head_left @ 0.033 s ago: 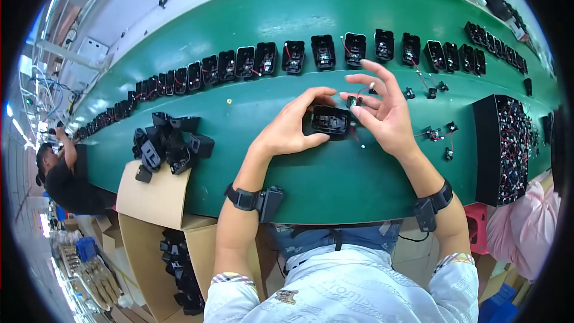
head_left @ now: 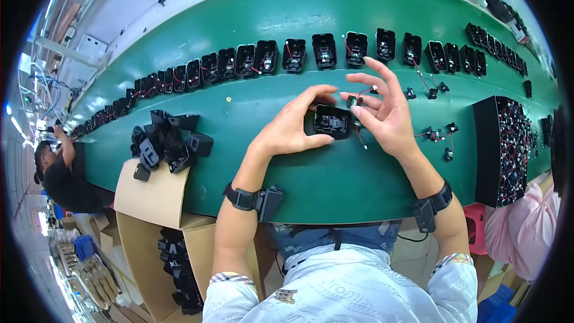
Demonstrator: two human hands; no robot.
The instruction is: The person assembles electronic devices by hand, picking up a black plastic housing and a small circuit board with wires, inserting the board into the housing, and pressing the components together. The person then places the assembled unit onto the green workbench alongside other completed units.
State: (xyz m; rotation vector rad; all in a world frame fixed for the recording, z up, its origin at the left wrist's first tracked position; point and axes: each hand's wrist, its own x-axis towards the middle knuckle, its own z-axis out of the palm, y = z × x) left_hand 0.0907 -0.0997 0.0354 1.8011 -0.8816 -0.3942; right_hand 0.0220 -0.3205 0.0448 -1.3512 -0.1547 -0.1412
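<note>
housing (head_left: 332, 122): black, boxy, open-topped | module (head_left: 354, 102): small, black-and-green, red-wired

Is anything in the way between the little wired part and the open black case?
Nothing visible. The wired part, pinched by the right hand, is beside the upper right corner of the black case in the left hand; a red lead dangles past the case's right side.

The right hand (head_left: 387, 118) partly hides the small black module (head_left: 353, 101) it holds.
</note>
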